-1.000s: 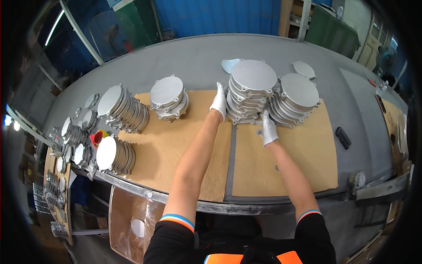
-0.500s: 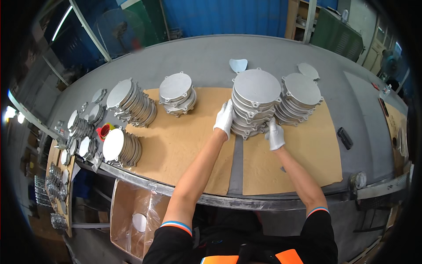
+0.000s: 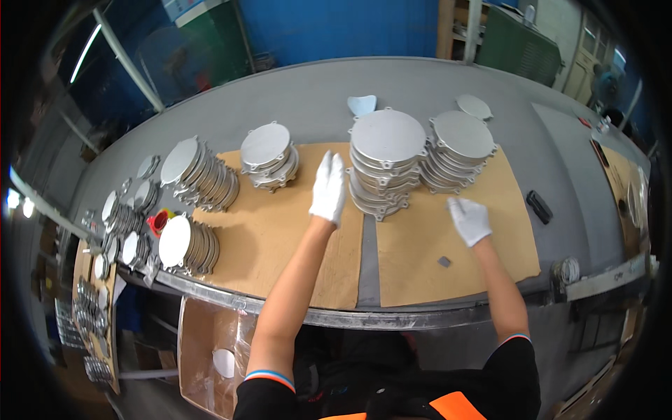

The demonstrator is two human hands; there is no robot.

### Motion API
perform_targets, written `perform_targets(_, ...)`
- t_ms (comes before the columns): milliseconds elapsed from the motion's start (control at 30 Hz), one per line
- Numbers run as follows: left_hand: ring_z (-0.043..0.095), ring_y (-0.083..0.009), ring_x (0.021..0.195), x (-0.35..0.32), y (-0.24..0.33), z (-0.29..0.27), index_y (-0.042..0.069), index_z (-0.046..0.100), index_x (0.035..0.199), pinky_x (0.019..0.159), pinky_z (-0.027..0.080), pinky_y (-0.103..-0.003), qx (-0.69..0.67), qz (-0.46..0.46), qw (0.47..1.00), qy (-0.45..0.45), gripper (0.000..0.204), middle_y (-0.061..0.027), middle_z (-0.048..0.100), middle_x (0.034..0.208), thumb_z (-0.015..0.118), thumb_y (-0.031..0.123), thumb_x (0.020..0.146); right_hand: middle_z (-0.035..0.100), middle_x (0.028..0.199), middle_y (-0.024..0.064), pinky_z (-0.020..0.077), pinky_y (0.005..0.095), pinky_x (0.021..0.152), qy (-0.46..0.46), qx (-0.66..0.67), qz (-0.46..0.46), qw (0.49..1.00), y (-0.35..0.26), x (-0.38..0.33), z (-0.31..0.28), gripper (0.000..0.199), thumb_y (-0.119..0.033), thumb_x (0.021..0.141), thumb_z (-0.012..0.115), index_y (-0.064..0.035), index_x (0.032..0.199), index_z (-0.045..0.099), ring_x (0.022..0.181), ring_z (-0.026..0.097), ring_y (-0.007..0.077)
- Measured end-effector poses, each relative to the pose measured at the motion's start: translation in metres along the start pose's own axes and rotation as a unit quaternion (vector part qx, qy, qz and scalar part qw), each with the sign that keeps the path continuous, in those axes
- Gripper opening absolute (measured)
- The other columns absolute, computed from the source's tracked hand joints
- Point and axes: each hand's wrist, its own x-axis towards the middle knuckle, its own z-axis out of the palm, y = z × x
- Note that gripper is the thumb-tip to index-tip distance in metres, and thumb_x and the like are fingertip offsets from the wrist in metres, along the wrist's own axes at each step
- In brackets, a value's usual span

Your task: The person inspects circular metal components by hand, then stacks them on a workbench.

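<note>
A tall stack of round grey metal covers [image 3: 389, 140] with small lugs on their rims stands on brown cardboard in front of me. Just left of it, not touching, my white-gloved left hand [image 3: 327, 190] is held up open, fingers stretched. My right hand [image 3: 470, 220], gloved too, hovers over the cardboard to the stack's lower right; it holds nothing and its fingers are loosely apart. Behind that hand, a second stack of covers [image 3: 463, 136] leans a little. A small grey square piece [image 3: 444, 262] lies on the cardboard below my right hand.
More cover stacks stand to the left: a short one [image 3: 266, 145], a leaning one [image 3: 180, 162] and one near the edge [image 3: 175, 241]. A black handheld object [image 3: 539, 207] lies at right, a pale blue piece [image 3: 362, 106] behind. An open carton [image 3: 203, 322] sits below the table edge.
Both hands have let go of the tall stack and drawn away, the left to the left, the right to the right. The small grey square is now fully in view.
</note>
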Motion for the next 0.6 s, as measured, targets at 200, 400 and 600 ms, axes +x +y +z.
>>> perform_targets(200,0.03,-0.0206,0.133,-0.016,-0.028,-0.044,0.005,0.027,0.142,0.105,0.028,-0.031,-0.05,-0.114,0.992,-0.01,0.061,-0.008,0.028,0.148,0.038,0.044,0.096,0.059,0.104,0.0215,0.0466,0.0445,0.084,0.103,-0.206,0.306,0.924,0.102,-0.033,-0.066,0.037,-0.035,0.087,0.051,-0.0026,0.099,0.062,0.1,0.056,0.0328)
perform_targets(400,0.031,-0.0204,0.133,-0.018,-0.027,-0.038,0.005,0.03,0.141,0.104,0.029,-0.032,-0.076,-0.115,0.99,-0.028,0.06,-0.0085,0.03,0.147,0.04,0.044,0.096,0.06,0.103,0.0221,0.0472,0.0448,0.083,0.066,-0.256,0.346,0.9,0.147,-0.049,-0.062,0.034,-0.032,0.087,0.051,-0.0015,0.097,0.062,0.098,0.058,0.0371)
perform_targets(600,0.036,-0.0194,0.128,-0.016,-0.038,-0.047,0.004,0.035,0.139,0.101,0.032,-0.031,-0.066,-0.098,0.993,-0.028,0.059,-0.0087,0.036,0.143,0.041,0.043,0.096,0.062,0.098,0.022,0.0482,0.0454,0.081,0.078,-0.221,0.351,0.907,0.145,-0.054,-0.062,0.032,-0.029,0.087,0.05,0.0002,0.094,0.062,0.094,0.059,0.0384)
